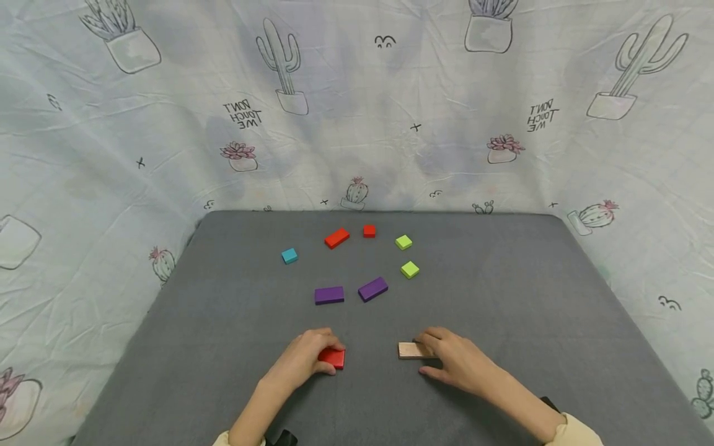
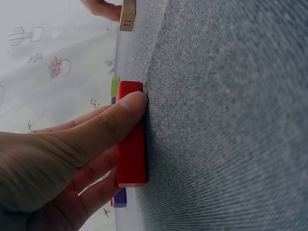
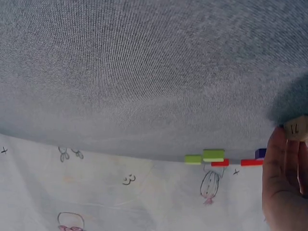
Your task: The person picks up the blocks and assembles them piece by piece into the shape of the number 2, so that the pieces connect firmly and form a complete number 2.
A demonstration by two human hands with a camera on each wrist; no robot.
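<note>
A red rectangular block (image 1: 333,358) lies on the grey table under my left hand (image 1: 307,360). That hand pinches it, the thumb on its near side and the fingers on its far side, as the left wrist view shows with the red block (image 2: 131,139). To the right, my right hand (image 1: 458,362) is over a pale wooden block (image 1: 413,350) with a number printed on its end. Its fingers reach the block's far edge, while the thumb stands a little apart from the near edge. The right wrist view shows only part of this wooden block (image 3: 294,129).
Beyond the hands lie two purple blocks (image 1: 330,295), a small blue block (image 1: 289,256), a long red block (image 1: 337,238), a small red block (image 1: 369,231) and two lime-green blocks (image 1: 409,269). A cactus-patterned cloth (image 1: 357,124) hangs around the grey table (image 1: 502,285).
</note>
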